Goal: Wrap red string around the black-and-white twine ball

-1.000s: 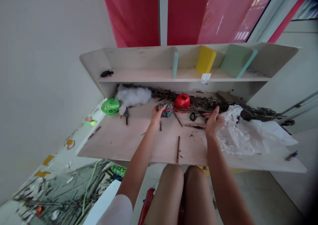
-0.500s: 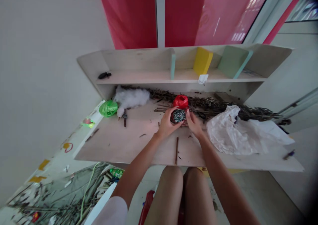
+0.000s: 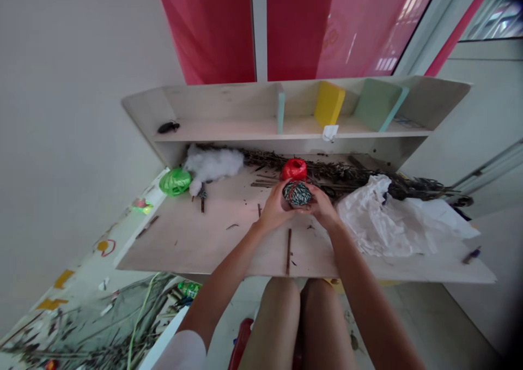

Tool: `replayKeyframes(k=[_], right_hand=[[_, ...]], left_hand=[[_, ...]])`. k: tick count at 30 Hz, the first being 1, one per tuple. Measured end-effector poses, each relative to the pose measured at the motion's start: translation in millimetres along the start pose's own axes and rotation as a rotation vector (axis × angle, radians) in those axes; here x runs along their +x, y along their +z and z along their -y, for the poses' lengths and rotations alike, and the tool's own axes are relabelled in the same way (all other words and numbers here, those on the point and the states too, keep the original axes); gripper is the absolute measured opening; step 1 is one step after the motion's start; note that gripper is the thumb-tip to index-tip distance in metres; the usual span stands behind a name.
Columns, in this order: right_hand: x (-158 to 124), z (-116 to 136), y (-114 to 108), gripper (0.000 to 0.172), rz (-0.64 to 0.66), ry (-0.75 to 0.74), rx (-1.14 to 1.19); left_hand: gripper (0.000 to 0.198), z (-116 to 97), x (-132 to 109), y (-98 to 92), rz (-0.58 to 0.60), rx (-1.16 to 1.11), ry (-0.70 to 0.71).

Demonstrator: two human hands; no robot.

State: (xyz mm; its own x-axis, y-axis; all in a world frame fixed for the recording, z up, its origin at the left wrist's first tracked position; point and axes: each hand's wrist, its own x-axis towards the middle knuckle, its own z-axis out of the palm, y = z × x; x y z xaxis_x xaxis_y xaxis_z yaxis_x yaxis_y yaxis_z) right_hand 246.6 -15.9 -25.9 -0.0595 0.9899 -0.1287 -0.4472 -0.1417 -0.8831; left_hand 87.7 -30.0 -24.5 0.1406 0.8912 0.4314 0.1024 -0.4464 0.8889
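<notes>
Striped twine ball (image 3: pixel 296 193), cupped by left hand (image 3: pixel 274 208) and right hand (image 3: pixel 322 206), fingers (image 3: pixel 312 194) closed around it; red raffia ball (image 3: pixel 293 169) just behind, on counter (image 3: pixel 183 244).

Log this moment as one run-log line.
left hand: holds striped twine ball | right hand: holds striped twine ball | behind: red raffia ball

**Soft daylight floods a bright, wide-angle scene**
Glare streaks the red glass panel (image 3: pixel 370 32); the white shelf (image 3: pixel 229 131) bends with lens distortion, and shadows stay faint, with the far-right corners darkened.
</notes>
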Motion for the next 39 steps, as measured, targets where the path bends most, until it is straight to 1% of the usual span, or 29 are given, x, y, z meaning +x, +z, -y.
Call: replayKeyframes(k=[2, 4, 6, 8, 12, 14, 16, 18, 20, 21, 23, 25, 27, 28, 29, 30, 32, 34, 35, 36, 37, 38, 39], right_hand=[[0, 1, 0, 0.033, 0.012, -0.009, 0.051], [0, 1, -1, 0.034, 0.043, -0.008, 0.073], [1, 0, -1, 0.035, 0.079, -0.013, 0.079], [1, 1, 0, 0.037, 0.104, -0.027, 0.089], [-1, 4, 0, 0.042, 0.178, -0.081, 0.097], [-2, 6, -2, 0.043, 0.214, -0.083, 0.087], [0, 5, -4, 0.043, 0.223, -0.069, 0.08], [3, 4, -7, 0.039, 0.206, -0.057, 0.075], [7, 3, -9, 0.032, 0.156, -0.052, 0.074], [8, 2, -9, 0.028, 0.111, -0.056, 0.071], [10, -1, -9, 0.025, -0.037, -0.113, 0.036], [10, -4, -7, 0.031, -0.233, -0.254, -0.095], [8, -7, -8, 0.043, -0.414, -0.434, -0.328], [7, -8, -9, 0.047, -0.467, -0.509, -0.466], [6, -10, -10, 0.049, -0.492, -0.564, -0.609], [5, -11, -12, 0.048, -0.487, -0.599, -0.75], [4, -11, -18, 0.04, -0.401, -0.624, -1.021], [2, -6, -23, 0.03, -0.281, -0.601, -1.259], [1, 0, -26, 0.033, -0.232, -0.568, -1.358], [-2, 9, -29, 0.041, -0.179, -0.514, -1.439], [-5, 20, -31, 0.048, -0.097, -0.437, -1.503], [-9, 33, -33, 0.051, -0.01, -0.336, -1.552], [-13, 47, -34, 0.049, 0.066, -0.235, -1.594]], left_hand=[[0.081, -1, 0, 2.2, -0.012, -0.083, -0.089], [0.082, 0, 0, 3.6, 0.009, -0.127, -0.165], [0.085, 2, 1, 4.1, 0.033, -0.119, -0.186], [0.086, 7, 2, 3.7, 0.048, -0.069, -0.143], [0.086, 19, 3, 1.9, 0.049, 0.09, 0.013], [0.085, 22, 3, 1.0, 0.04, 0.175, 0.084], [0.084, 24, 3, 0.4, 0.033, 0.235, 0.146], [0.083, 24, 4, 0.0, 0.02, 0.253, 0.189], [0.082, 23, 4, -0.2, -0.008, 0.234, 0.194], [0.082, 23, 4, -0.4, -0.029, 0.218, 0.18], [0.083, 24, 4, -1.2, -0.077, 0.185, 0.131], [0.084, 26, 5, -2.5, -0.126, 0.159, 0.077], [0.084, 27, 6, -3.9, -0.174, 0.135, 0.034], [0.084, 28, 7, -4.5, -0.195, 0.12, 0.017], [0.084, 28, 7, -5.0, -0.212, 0.106, 0.004], [0.084, 29, 7, -5.3, -0.225, 0.096, -0.004], [0.084, 30, 7, -5.8, -0.239, 0.099, -0.009], [0.084, 31, 7, -6.5, -0.25, 0.132, 0.001], [0.083, 31, 7, -7.0, -0.256, 0.155, 0.009], [0.083, 31, 7, -7.5, -0.262, 0.179, 0.018], [0.083, 32, 7, -8.0, -0.269, 0.2, 0.027], [0.083, 32, 8, -8.6, -0.276, 0.215, 0.036], [0.083, 33, 8, -9.1, -0.284, 0.224, 0.043]])
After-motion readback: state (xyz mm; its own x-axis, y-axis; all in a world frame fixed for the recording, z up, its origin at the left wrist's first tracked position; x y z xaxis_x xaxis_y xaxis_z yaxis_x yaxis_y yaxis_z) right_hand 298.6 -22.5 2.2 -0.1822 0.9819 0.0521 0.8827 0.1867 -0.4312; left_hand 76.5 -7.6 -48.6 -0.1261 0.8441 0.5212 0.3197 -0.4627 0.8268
